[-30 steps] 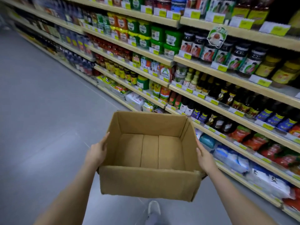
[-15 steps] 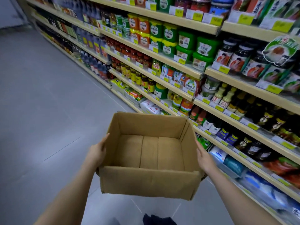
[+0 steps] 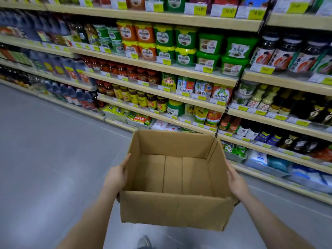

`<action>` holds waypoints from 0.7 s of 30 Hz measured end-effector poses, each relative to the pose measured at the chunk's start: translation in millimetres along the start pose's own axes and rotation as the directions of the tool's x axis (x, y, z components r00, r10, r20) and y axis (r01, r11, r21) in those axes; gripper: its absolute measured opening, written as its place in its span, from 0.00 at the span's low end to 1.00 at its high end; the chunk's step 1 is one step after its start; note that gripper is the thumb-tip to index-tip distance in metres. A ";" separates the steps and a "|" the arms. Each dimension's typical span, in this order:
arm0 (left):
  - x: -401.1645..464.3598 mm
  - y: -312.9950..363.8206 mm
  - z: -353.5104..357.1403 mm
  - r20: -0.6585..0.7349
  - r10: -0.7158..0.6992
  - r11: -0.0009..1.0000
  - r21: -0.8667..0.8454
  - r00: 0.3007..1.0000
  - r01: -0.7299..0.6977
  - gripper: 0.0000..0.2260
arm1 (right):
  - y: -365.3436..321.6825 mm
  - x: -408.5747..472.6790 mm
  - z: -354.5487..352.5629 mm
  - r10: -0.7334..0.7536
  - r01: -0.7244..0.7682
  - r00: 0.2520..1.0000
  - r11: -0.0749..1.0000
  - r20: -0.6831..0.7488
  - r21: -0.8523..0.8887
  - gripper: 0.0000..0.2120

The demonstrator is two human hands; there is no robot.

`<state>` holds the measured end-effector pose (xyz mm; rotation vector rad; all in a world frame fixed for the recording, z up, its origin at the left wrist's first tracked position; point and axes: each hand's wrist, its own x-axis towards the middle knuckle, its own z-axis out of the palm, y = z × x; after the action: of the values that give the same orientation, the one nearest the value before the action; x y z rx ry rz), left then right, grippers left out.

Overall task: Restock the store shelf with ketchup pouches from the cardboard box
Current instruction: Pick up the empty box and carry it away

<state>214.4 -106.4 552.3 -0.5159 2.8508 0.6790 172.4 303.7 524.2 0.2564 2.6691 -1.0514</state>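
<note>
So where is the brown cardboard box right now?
In the head view, the open brown cardboard box is low and central, carried between the left hand and right hand, with the stocked shelves behind.

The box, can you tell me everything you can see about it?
The box is plain brown cardboard, open at the top, with nothing inside. Its floor shows three flap panels with seams between them. The walls look a bit worn, and the near wall's bottom edge is ragged. It is carried level above the grey floor, in front of the shelves. The left hand presses on its left wall and the right hand on its right wall, fingers lying along the sides. Nothing else touches it.
</note>
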 end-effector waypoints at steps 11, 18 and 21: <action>108.9 -55.8 -34.3 0.122 0.187 0.982 0.002 0.975 -0.189 0.27 | -56.9 10.7 61.4 0.193 -0.189 0.979 0.980 -0.063 0.056 0.22; 168.7 -74.7 -43.0 0.134 0.189 0.982 -0.010 0.973 -0.190 0.25 | -93.3 39.2 82.0 0.227 -0.229 0.969 0.973 -0.100 -0.007 0.22; 197.7 -77.6 -47.7 0.135 0.183 0.982 -0.067 0.974 -0.176 0.25 | -100.8 46.3 95.8 0.289 -0.292 0.950 0.957 -0.114 -0.006 0.23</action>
<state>55.9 -251.2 516.0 -0.2086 2.7742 0.7922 119.4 168.0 507.4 0.6998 2.6298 -0.9371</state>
